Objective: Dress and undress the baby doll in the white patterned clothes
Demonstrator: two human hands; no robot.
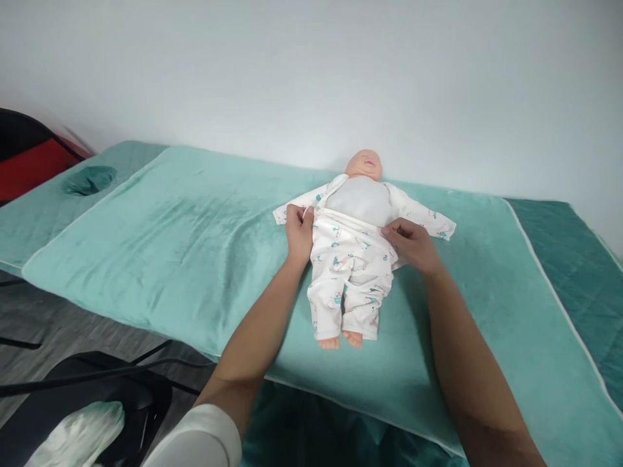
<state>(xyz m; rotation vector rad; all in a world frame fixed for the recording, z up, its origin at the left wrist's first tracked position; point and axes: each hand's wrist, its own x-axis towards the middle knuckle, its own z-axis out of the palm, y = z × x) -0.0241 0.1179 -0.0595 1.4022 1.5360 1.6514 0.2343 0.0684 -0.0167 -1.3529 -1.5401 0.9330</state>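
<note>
A baby doll (365, 166) lies on its back on a green bed cover, its head toward the wall. It wears white printed pants (348, 259) and a white printed top (421, 214) spread apart at the front, so the pale chest shows. My left hand (299, 230) pinches the pants' waistband at one side. At the opposite side of the waistband, my right hand (411, 243) has its fingers pinched on the cloth. The waistband is stretched across the doll's belly between my hands. Both feet stick out of the pant legs.
The green cover (170, 220) lies over a long bed against a white wall (243, 78). A face hole (90, 180) is at the bed's left end. A black chair (87, 402) with a plastic bag (80, 434) stands front left. Behind the left end is a red and black chair (34, 162).
</note>
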